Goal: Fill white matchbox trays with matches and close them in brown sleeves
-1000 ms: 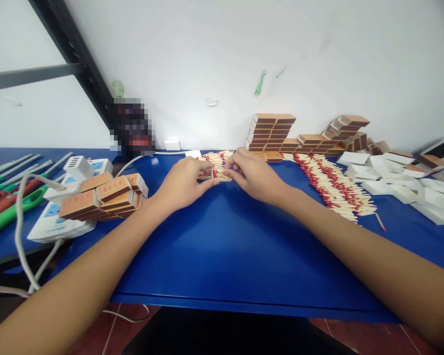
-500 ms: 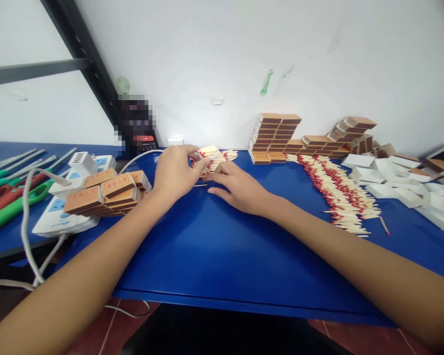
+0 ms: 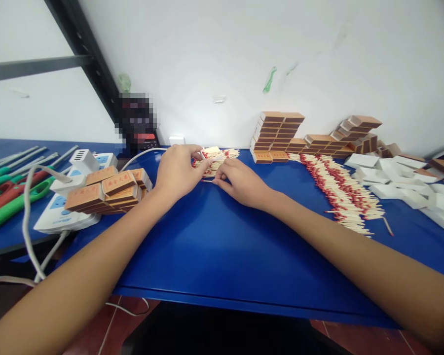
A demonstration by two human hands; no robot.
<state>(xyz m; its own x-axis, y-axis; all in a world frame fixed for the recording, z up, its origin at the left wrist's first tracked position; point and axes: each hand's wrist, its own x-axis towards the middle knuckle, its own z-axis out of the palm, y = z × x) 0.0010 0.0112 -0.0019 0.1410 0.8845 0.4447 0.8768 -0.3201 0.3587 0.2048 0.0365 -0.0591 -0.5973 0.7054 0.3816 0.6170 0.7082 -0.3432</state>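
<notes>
Left grip [image 3: 179, 170] around white tray [image 3: 211, 151]

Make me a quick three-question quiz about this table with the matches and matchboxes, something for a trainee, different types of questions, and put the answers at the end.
1. True or false: the left hand and the right hand are both at the small pile of matches.

2. Fill in the blank: in the long band of matches, the match heads are ____.

3. Multiple choice: what lies just to the right of that long band?
(a) a power strip
(b) white box trays
(c) green-handled tools

Key:
1. True
2. Red
3. b
</notes>
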